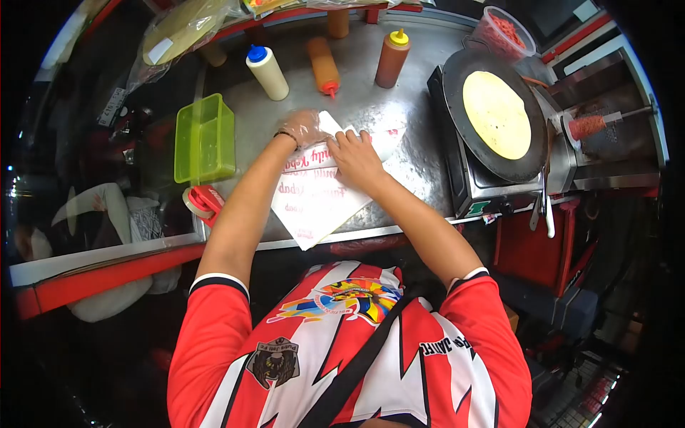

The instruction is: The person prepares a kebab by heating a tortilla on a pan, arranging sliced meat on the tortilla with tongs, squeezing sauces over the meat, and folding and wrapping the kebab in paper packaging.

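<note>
In the head view, the right hand [354, 160] is closed on folded printed paper [307, 214]; the clear-gloved left hand [303, 128] touches its upper edge, its finger closure unclear. The paper lies on the metal counter [421, 153], between the green box [225, 135] and the black pan [517, 170].

We count one flatbread [497, 115] on one griddle [515, 170]; left of the griddle, three capped bottles [393, 60], one green box [223, 128], two hands [355, 161].
</note>
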### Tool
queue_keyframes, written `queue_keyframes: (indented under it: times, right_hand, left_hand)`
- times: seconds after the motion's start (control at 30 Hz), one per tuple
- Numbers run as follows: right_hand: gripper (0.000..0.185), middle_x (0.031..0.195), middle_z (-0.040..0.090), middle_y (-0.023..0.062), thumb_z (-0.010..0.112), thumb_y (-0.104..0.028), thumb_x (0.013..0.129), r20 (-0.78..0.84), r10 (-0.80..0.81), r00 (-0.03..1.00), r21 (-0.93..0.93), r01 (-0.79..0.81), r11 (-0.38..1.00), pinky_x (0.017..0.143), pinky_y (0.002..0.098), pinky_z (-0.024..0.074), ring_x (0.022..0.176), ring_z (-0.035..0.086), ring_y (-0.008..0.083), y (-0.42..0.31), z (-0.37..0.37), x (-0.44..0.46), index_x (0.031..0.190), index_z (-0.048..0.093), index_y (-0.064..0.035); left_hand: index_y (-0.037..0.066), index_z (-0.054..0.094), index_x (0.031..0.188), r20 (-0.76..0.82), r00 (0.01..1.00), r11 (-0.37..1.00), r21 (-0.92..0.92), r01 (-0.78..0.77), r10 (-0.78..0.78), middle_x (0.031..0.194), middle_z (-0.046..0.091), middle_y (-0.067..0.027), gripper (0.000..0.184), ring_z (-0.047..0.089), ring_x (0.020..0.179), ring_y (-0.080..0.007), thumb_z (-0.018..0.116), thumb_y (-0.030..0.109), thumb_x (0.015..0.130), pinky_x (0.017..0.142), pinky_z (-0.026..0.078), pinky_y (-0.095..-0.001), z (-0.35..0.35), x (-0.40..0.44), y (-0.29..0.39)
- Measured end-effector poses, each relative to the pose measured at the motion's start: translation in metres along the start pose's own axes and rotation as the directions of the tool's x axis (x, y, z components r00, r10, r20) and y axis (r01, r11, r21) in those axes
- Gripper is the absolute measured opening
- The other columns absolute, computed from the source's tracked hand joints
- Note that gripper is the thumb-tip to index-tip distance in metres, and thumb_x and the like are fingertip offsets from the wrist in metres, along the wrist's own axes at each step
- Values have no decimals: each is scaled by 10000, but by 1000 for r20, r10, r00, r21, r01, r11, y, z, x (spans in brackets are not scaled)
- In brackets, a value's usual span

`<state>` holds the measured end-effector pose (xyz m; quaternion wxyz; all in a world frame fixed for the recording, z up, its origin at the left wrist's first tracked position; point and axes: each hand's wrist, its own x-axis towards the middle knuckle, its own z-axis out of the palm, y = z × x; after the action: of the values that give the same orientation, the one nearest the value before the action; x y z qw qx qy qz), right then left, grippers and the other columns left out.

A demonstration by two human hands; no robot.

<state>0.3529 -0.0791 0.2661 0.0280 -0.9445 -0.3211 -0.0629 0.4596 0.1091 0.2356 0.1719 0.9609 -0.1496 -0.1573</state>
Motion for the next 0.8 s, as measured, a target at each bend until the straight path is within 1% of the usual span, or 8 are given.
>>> queue_keyframes:
  times: [0.13,0.23,0.3,0.4,0.5,0.63,0.73,0.8]
  right_hand:
    - [523,1127,592,102,811,-177,710,-70,11,997,-47,-15,999,927,466,429,1105,570,276,-8,6,-2,1188,629,-72]
    - [345,1084,607,96,695,-106,804,1,52,999,7,-52,999,901,466,439,1075,587,273,-19,-10,-9,1143,645,-72]
    - [315,1079,609,97,684,-105,816,21,41,999,37,-41,998,894,460,440,1067,592,273,-23,-8,-8,1127,646,-74]
    - [285,1071,616,101,666,-94,827,18,57,998,63,-58,996,889,459,441,1057,599,273,-26,-4,-10,1111,649,-72]
    - [271,1065,626,99,656,-85,831,-21,76,997,36,-75,997,893,458,440,1058,602,272,-28,0,-12,1101,651,-59]
    - [260,1048,636,95,642,-87,846,47,83,995,-9,-83,997,882,461,445,1040,605,271,-35,7,-5,1102,652,-46]
    - [255,1084,663,114,635,-97,874,151,172,973,-15,-172,985,897,469,473,1065,629,277,-42,14,3,1123,656,-44]
    - [275,1077,680,130,632,-83,871,230,178,957,2,-183,983,895,476,504,1059,651,290,-42,14,5,1139,638,-20]
  left_hand:
    - [75,686,1031,-13,1000,1000,0,24,-24,1049,739,-168,507,704,998,-357,864,452,741,861,555,-454,1,5,5]
    - [73,685,1042,4,1000,1000,12,19,-19,1058,734,-172,500,702,1005,-364,875,421,738,869,555,-460,-7,-7,16]
    - [68,684,1050,3,997,997,-12,72,-72,1078,727,-174,487,697,1019,-368,879,393,744,882,553,-462,-12,-11,23]
    - [63,674,1097,-71,997,911,-412,-9,-23,1164,701,-174,479,673,1076,-364,863,351,764,929,543,-449,-6,-12,-2]
    - [65,648,1164,-210,932,937,-124,-327,297,1190,676,-169,499,646,1114,-362,842,308,775,954,529,-440,7,-27,-13]
    - [77,616,1164,-31,996,997,10,-81,82,1144,673,-169,501,647,1109,-369,841,283,766,921,532,-457,1,-26,7]
    - [77,619,1141,-2,999,996,77,-51,52,1144,684,-170,507,659,1090,-374,859,309,758,909,541,-461,6,-16,6]
    - [104,618,1241,94,996,993,114,-9,-2,1219,671,-158,590,648,1175,-354,857,359,766,973,542,-457,4,-10,8]
